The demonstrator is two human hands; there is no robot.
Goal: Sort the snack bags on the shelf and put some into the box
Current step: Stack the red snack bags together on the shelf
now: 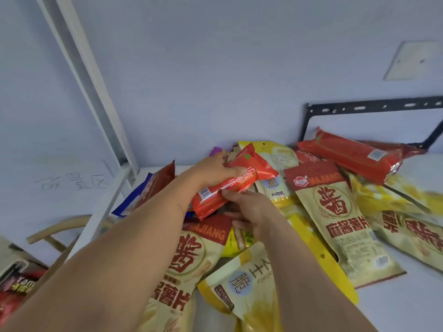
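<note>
A pile of snack bags covers the white shelf. My left hand grips a long red snack bag lifted above the pile. My right hand touches the lower edge of that same red bag with its fingertips, fingers curled. Beige bags with red characters lie to the right and below my arms. A yellow and white bag sits near the front. Another long red bag rests at the back right.
A white shelf post rises at the left against the pale wall. A black metal bracket hangs on the wall behind the pile. Below left, a wooden chair back and a box with dark snack bags show.
</note>
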